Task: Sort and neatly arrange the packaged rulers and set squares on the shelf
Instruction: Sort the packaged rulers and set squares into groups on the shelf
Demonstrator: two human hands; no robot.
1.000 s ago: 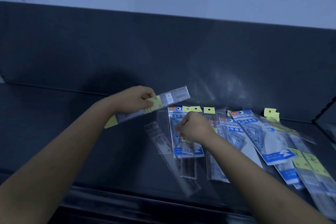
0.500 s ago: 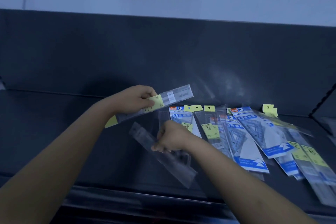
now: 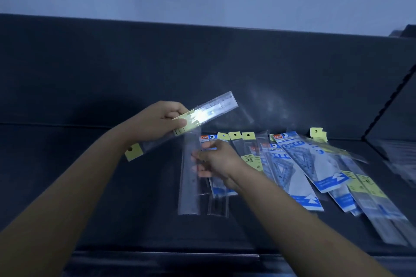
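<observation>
My left hand (image 3: 161, 120) grips a packaged ruler (image 3: 207, 114) with a yellow header tab, held tilted above the dark shelf (image 3: 90, 186). My right hand (image 3: 217, 161) pinches a clear ruler sleeve (image 3: 189, 189) that stands almost upright in line with the shelf's depth. To its right lie several set-square packs with blue print (image 3: 295, 164) and several ruler packs with yellow labels (image 3: 369, 189), fanned and overlapping. Another clear sleeve (image 3: 218, 203) lies partly under my right wrist.
The shelf's dark back panel (image 3: 202, 63) rises behind the packs. A slanted side bracket (image 3: 387, 105) closes the right end. The shelf's front lip (image 3: 157, 256) runs below my arms. Bare shelf surface lies to the left.
My right hand has swung the clear ruler sleeve from a slant to nearly straight and lifted it a little toward the left hand's ruler. The left hand has barely moved.
</observation>
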